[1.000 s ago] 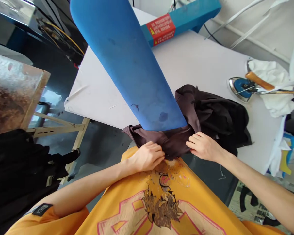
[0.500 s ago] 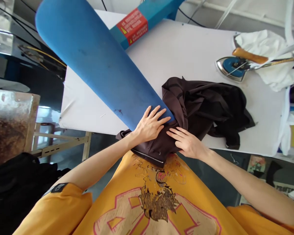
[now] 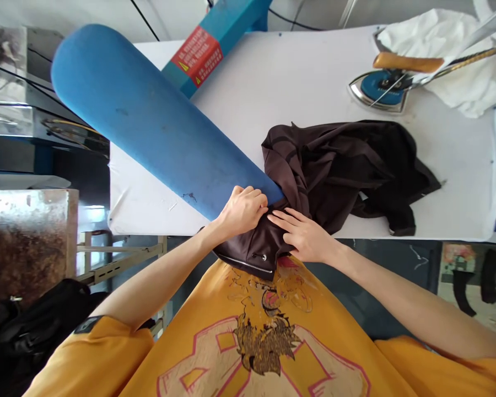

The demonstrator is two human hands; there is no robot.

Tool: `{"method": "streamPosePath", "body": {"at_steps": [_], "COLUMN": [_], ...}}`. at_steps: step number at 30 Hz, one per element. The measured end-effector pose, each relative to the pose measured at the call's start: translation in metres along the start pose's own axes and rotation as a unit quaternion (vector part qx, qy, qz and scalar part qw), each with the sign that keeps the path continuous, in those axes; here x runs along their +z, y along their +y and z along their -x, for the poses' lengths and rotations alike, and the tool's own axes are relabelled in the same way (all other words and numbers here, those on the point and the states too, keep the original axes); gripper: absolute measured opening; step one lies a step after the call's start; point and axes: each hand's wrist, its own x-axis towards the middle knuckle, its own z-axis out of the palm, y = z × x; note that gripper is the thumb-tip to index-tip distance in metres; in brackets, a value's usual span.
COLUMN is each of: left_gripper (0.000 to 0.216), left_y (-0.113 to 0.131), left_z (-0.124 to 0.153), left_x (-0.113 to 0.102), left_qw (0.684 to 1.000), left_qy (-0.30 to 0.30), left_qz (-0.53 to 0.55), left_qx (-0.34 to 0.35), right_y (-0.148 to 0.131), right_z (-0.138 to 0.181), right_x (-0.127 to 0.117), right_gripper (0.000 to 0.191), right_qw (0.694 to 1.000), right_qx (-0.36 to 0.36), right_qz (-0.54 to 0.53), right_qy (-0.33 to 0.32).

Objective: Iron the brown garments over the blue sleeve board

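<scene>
A dark brown jacket (image 3: 326, 171) lies bunched on the white table, with one part drawn over the near end of the blue padded ironing arm (image 3: 157, 121). That part hangs over the table's front edge, showing a metal zipper (image 3: 243, 263) and a small eyelet. My left hand (image 3: 244, 208) is closed on the cloth at the end of the blue pad, its fingers curled under. Just to the right, my right hand (image 3: 303, 234) lies on the same cloth with fingers stretched out, the fingertips close to my left hand.
An iron (image 3: 382, 88) with a wooden handle rests at the back right of the white table (image 3: 314, 66), beside a crumpled white cloth (image 3: 458, 66). A blue metal bracket (image 3: 219, 38) with a red label stands behind the pad. A worn board (image 3: 28, 242) stands at left.
My left hand has gone from spread flat on the pad and cloth to fingers curled on the cloth. My right hand has shifted slightly left. The whole view has tilted a little.
</scene>
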Motion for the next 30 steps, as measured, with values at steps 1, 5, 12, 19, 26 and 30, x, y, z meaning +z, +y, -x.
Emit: {"method": "streamPosePath", "body": {"at_steps": [1, 5, 12, 19, 26, 30], "left_gripper": [0.016, 0.017, 0.019, 0.019, 0.017, 0.013], "left_y": [0.000, -0.004, -0.004, -0.003, 0.017, 0.013], "left_z": [-0.002, -0.008, -0.008, -0.003, -0.002, -0.005], "left_x": [-0.001, -0.001, 0.007, 0.008, -0.003, -0.016], "left_qw": [1.000, 1.000, 0.998, 0.998, 0.999, 0.982], "left_qy": [-0.007, -0.011, 0.012, 0.022, -0.011, -0.065], "left_qz": [0.003, -0.022, -0.067, -0.062, -0.037, 0.155], "left_qx": [-0.001, 0.003, 0.012, 0.014, -0.021, -0.089], "right_y": [-0.001, -0.005, -0.004, -0.001, -0.005, -0.015], "right_z": [-0.001, -0.002, 0.003, 0.006, 0.002, 0.006], "right_x": [0.002, 0.007, 0.007, 0.004, -0.005, -0.023], "right_gripper": [0.010, 0.010, 0.012, 0.009, 0.007, 0.010], "right_qw": [1.000, 1.000, 0.999, 1.000, 0.996, 0.980], "right_qx": [0.005, 0.010, 0.016, 0.009, -0.001, 0.015], "right_qz": [0.002, 0.023, 0.019, 0.022, 0.044, 0.075], "right_qy": [0.003, 0.011, 0.020, 0.012, 0.082, 0.182]}}
